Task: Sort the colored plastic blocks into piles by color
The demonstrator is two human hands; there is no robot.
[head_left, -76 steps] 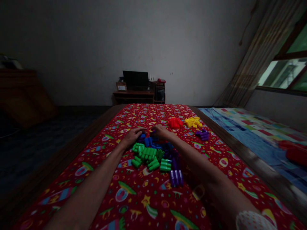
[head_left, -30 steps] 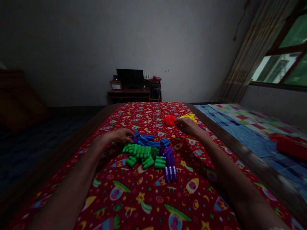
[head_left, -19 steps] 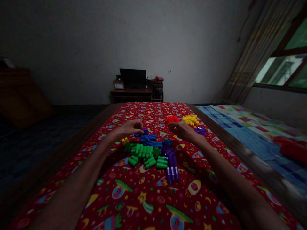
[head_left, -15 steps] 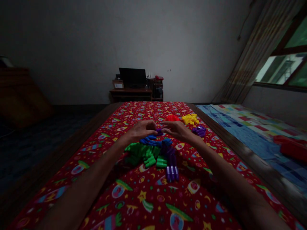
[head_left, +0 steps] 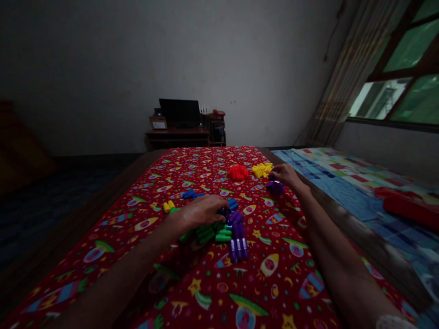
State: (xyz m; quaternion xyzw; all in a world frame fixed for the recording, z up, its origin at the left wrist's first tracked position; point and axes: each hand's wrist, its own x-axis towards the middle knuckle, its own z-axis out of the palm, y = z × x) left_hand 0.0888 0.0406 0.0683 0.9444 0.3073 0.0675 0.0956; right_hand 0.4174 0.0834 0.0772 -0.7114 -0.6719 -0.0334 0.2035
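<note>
Several purple blocks (head_left: 275, 187), heaped (rounded studs)

Table (head_left: 109, 196): covered by red rocket-print cloth (head_left: 212, 283) | far end: red heap (head_left: 238, 173), yellow heap (head_left: 261, 170), purple heap (head_left: 275, 187), each apart | middle: mixed pile (head_left: 219, 235) of green, blue and purple blocks | beside it: lone yellow block (head_left: 168, 206)

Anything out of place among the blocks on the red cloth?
One yellow block lies alone left of the left hand, far from the yellow pile beside the right hand. Otherwise nothing looks spilled or damaged.
</note>
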